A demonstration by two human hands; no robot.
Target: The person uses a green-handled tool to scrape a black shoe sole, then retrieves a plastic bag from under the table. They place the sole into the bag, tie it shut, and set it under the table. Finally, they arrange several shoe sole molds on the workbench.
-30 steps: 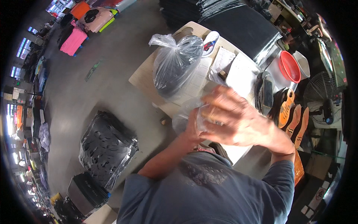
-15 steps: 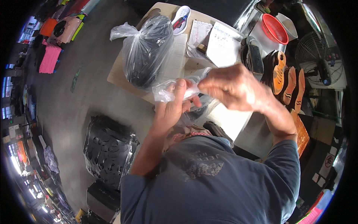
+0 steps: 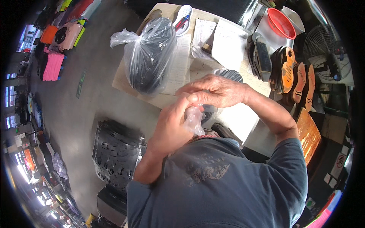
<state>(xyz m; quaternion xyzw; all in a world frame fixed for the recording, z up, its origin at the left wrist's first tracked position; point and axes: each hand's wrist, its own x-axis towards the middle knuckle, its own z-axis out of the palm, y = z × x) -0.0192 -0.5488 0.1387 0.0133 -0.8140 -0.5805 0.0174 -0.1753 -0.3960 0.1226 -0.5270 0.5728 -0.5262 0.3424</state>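
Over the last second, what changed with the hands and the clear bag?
Both hands came down closer to the chest: the left hand now pinches the small clear plastic bag from below, and the right hand lies across its top. Half a second ago the bag was stretched out between them. The big tied bag of black pieces stayed on the table.

Grey concrete floor (image 3: 95, 102) spreads left of a pale wooden desk (image 3: 125, 81); a standing fan (image 3: 323, 49) sits at right, bright windows (image 3: 9, 121) line the far left wall
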